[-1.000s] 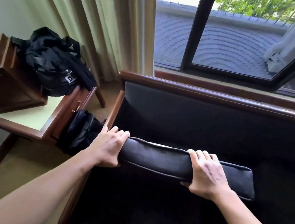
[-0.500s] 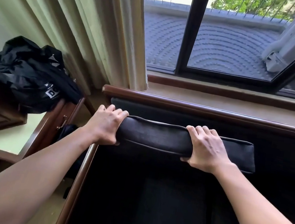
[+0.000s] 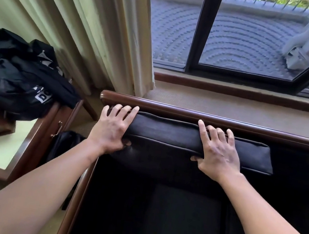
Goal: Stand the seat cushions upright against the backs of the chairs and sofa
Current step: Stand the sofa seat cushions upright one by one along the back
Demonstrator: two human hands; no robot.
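Seat cushion [image 3: 191, 138], one only, is standing on edge against the sofa back [image 3: 220, 120], its top just below the wooden rail. Two hands are gripping it: left hand [image 3: 112, 128] at its left end, right hand [image 3: 218, 151] further right. Since a second ago it has been moving up and back from mid-seat.

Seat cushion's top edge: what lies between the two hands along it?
In the head view, only bare black cushion edge lies between the left hand and right hand; nothing else rests there.
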